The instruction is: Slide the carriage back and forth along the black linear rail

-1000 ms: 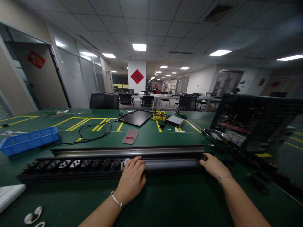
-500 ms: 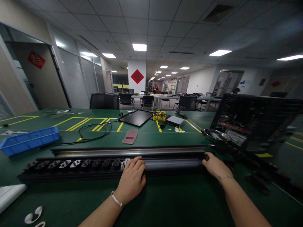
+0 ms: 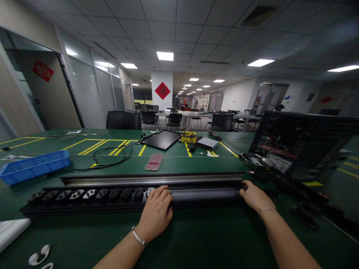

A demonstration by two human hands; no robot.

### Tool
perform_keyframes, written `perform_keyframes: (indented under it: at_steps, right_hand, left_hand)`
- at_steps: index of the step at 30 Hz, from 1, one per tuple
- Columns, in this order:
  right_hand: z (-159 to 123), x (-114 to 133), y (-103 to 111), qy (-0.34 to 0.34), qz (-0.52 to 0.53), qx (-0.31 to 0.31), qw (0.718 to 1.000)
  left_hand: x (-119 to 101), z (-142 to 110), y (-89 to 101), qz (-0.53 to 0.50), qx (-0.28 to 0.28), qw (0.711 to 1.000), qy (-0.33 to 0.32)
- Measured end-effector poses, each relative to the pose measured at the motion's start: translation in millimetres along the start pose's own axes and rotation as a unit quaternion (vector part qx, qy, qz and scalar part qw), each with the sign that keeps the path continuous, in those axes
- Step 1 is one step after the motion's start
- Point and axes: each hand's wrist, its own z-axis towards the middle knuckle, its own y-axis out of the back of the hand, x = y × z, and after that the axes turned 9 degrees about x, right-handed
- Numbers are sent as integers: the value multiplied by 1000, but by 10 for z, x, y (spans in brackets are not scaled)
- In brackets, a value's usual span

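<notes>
Across the green table [image 3: 207, 235], the black rail [image 3: 203, 194] lies lengthwise left-to-right.

The long black channel [image 3: 204, 193] lies flat, modules [image 3: 102, 194] rowed along its left half.

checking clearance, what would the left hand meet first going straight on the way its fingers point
Probably the long rear rail, just beyond the front channel the left hand rests on; the depth is hard to judge.
</notes>
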Motion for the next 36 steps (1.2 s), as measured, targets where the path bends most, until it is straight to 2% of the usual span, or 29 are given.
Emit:
perform_keyframes:
  at_steps: [13, 19, 22, 30, 36]
  right_hand:
    - [45, -40, -29, -3, -2, -10, 1000]
    - [136, -150, -64, 17, -35, -23, 999]
    - [173, -206, -80, 4, -44, -28, 999]
    - [167, -222, -46, -31, -6, -24, 999]
    - [180, -228, -34, -33, 24, -7, 999]
  left_hand:
    - [2, 9, 3, 13, -9, 1000, -3]
    - [4, 4, 0, 11, -2, 1000, 0]
    - [4, 3, -2, 7, 1, 1000, 1]
    - [5, 11, -5, 2, 4, 1000, 1]
    - [15, 4, -5, 9, 2, 1000, 2]
